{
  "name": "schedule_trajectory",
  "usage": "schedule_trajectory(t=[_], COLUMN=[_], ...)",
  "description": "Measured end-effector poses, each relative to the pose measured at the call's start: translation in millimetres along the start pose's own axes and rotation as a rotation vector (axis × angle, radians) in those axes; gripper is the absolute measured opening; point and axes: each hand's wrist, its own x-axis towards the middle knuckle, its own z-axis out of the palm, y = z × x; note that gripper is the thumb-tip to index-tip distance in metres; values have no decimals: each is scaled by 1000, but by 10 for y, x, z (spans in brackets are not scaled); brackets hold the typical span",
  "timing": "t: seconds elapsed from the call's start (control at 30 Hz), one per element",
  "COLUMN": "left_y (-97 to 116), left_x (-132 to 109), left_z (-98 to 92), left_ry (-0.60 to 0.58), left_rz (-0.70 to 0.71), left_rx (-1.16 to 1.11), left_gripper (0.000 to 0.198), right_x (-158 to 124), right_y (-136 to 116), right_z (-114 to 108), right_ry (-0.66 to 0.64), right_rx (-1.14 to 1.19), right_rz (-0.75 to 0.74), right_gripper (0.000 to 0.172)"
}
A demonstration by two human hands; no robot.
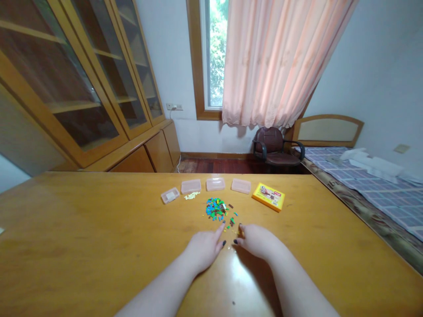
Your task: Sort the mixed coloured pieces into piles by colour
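My left hand (205, 247) rests at the near edge of a pile of small building bricks (214, 208) in blue, green, brown and yellow. Its index finger points out to the loose pieces, and its thumb is spread from it. Across a small gap, my right hand (257, 237) is low over the table, index finger and thumb apart. Between the two hands lie a few scattered green and brown bricks (232, 221) and some tiny yellow ones. I see nothing held in either hand, though the far fingers are partly hidden.
Beyond the pile stand clear plastic boxes, among them a left one (170, 195) and a right one (241, 186). Cream pieces (192, 195) lie near them. A yellow brick-set box (269, 197) is at the right. The wooden table (99, 246) ends near a bed (373, 176).
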Motion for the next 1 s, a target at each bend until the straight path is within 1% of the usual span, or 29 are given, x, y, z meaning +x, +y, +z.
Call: schedule_trajectory(t=[0.1,0.23,0.37,0.43,0.5,0.57,0.67,0.77,0.9,1.0], left_y=[46,41,10,7,13,20,22,1,-57,-109], left_x=[25,58,36,22,14,12,16,29,70,112], left_z=[16,62,58,26,-12,-39,-45,-21,10,24], left_ry=[-20,-5,14,10,-6,-18,-17,-3,46,95], left_rz=[-7,-2,30,40,39,33,29,19,-13,-56], left_rx=[38,55,43,28,11,-2,-17,-44,-98,-118], left_gripper=[53,51,49,48,49,50,50,48,43,42], right_x=[-40,-152,-250,-267,-260,-236,-190,-156,-121,-71], right_y=[-27,-78,-73,-43,-3,29,29,-27,-94,-100], right_z=[16,84,240,321,384,430,480,520,541,542], right_ry=[-24,-21,13,69,130,160,183,213,259,298], right_rx=[-29,-29,55,92,78,35,-36,-93,-76,-72], right_rz=[8,8,-46,-48,-2,26,-1,-44,-134,-93], right_gripper=[40,40,47,51,53,53,51,49,47,48])
